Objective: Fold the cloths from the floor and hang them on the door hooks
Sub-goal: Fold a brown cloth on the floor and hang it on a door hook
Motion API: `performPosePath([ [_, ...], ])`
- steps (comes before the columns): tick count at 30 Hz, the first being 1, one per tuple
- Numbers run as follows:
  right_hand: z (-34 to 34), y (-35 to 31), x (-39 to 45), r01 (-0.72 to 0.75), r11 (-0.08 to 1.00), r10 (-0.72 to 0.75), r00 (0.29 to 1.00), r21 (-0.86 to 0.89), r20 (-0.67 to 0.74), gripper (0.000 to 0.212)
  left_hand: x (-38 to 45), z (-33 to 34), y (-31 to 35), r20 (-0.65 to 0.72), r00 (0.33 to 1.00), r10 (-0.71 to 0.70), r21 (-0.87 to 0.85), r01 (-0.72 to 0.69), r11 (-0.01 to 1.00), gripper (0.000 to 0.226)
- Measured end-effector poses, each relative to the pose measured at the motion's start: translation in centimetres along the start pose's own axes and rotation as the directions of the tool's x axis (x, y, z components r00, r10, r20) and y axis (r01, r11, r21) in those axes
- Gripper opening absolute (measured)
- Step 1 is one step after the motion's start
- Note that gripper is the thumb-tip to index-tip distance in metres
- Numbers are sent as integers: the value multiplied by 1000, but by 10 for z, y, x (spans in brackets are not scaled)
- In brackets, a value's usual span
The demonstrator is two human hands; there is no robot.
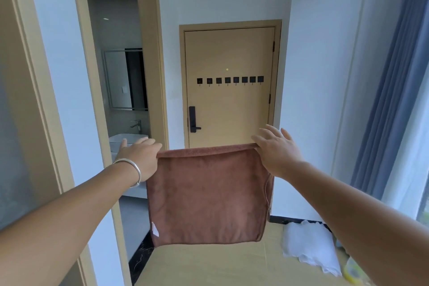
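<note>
Open floor [209,264] to door hooks [229,80], held brown cloth [209,197] between

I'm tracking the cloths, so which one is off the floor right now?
The brown terry cloth, held up by its top corners in both hands. The white cloth lies crumpled on the tan floor at right.

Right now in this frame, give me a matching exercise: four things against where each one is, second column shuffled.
Things:
1. brown cloth
2. white cloth
3. hooks
4. bracelet

Places:
A. on the floor
B. in a row across the door
C. on the left wrist
D. held up by the left hand and right hand

Pairs: 1-D, 2-A, 3-B, 4-C
</note>
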State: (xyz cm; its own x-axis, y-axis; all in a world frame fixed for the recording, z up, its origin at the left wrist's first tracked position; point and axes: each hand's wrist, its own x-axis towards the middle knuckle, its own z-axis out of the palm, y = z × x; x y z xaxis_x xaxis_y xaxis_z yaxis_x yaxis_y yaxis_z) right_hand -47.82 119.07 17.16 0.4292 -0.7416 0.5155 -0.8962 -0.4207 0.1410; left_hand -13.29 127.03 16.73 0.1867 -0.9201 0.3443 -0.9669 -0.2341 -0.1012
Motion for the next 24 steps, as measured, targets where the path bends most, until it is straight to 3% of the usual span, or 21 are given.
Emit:
performPosePath([
  [6,47,-4,74,-44,999,44,999,-13,11,40,89,34,-19,-29,998,63,3,-63,998,34],
  [9,68,-7,123,-45,998,45,999,-35,20,40,141,47,-34,-6,996,91,-78,-91,993,35],
  [14,99,-12,199,-66,994,70,996,-92,50,39,217,67,-63,-7,985,173,-140,-173,975,23],
  [24,183,-35,308,-71,995,79,991,-75,104,44,338,136,-111,37,982,183,-143,-176,974,20],
])
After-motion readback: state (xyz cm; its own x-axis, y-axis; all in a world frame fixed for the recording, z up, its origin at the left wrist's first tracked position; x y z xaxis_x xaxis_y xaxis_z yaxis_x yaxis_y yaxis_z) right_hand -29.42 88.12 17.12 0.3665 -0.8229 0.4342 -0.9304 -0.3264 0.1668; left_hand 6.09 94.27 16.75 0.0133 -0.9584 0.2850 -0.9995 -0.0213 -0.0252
